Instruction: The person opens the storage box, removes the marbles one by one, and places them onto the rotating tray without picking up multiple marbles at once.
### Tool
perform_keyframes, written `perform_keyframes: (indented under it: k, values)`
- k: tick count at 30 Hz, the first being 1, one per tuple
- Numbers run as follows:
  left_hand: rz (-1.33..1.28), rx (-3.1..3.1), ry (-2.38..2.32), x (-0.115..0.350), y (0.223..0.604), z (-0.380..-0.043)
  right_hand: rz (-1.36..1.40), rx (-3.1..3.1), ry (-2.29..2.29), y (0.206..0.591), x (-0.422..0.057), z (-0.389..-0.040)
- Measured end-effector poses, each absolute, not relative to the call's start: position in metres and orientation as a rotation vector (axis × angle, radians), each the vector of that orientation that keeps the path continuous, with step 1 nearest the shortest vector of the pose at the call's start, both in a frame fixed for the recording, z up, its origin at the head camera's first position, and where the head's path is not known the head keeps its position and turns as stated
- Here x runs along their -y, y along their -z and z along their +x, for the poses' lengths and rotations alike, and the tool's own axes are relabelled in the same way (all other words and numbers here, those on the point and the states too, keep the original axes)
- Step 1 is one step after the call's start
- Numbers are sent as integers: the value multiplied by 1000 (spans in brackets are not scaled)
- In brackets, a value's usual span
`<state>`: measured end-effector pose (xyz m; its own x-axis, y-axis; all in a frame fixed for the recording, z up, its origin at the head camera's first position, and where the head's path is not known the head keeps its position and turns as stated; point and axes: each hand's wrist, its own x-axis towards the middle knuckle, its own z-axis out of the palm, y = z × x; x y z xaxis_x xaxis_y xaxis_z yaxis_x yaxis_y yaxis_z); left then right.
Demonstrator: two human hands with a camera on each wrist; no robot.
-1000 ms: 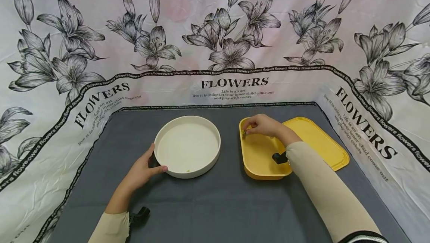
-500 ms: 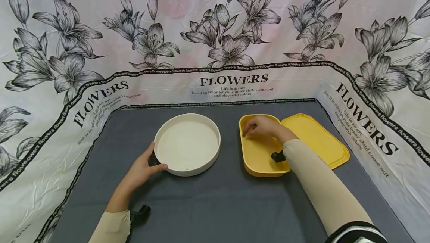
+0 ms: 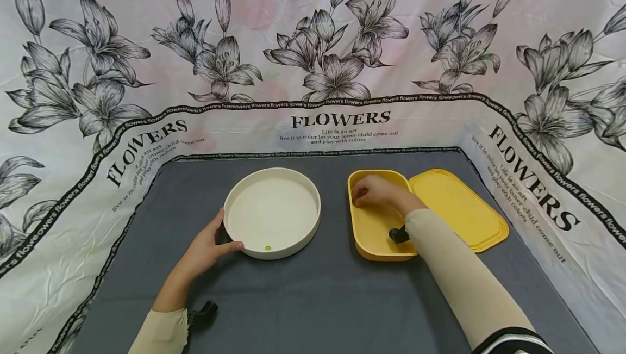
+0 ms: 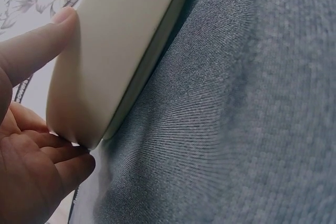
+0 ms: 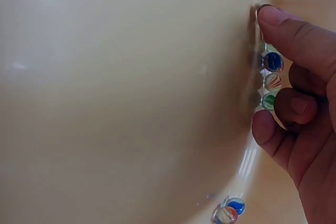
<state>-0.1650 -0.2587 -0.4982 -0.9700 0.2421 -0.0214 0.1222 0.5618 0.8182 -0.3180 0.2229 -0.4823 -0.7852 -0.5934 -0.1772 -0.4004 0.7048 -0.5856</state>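
Observation:
A round cream-white dish (image 3: pixel 274 212) stands left of centre. At its left side my left hand (image 3: pixel 202 253) holds it, thumb (image 4: pixel 44 43) against the wall and fingertips at the lower edge. A small green-yellow marble (image 3: pixel 267 248) lies inside by the near wall. My right hand (image 3: pixel 379 193) reaches into a yellow rectangular container (image 3: pixel 376 234), fingers curled at its left wall. In the right wrist view, a blue marble (image 5: pixel 272 62), a striped marble (image 5: pixel 273 82) and a green marble (image 5: pixel 269 101) line that wall beside the fingers. Whether the fingertips pinch one is hidden.
A yellow lid (image 3: pixel 462 207) lies flat right of the container. Two more marbles, one blue-and-white (image 5: pixel 235 205) and one orange-streaked (image 5: pixel 226 215), rest farther along the wall. Dark grey cloth (image 3: pixel 313 305) covers the table; a flower-printed sheet (image 3: pixel 337 71) surrounds it.
My right hand has shifted slightly along the container's left wall, towards me. The greenish thing earlier visible at its fingertips is now out of sight. The marble in the dish has moved slightly left.

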Motion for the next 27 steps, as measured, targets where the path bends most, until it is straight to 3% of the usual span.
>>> perform_keyframes:
  k: [12, 27]
  values:
    - [295, -2645, -1372, 258, 497, -166, -754, -2572, 761, 477, -226, -314]
    - [296, -2627, -1406, 260, 498, -164, -650, -2559, 1020, 434, -227, -308]
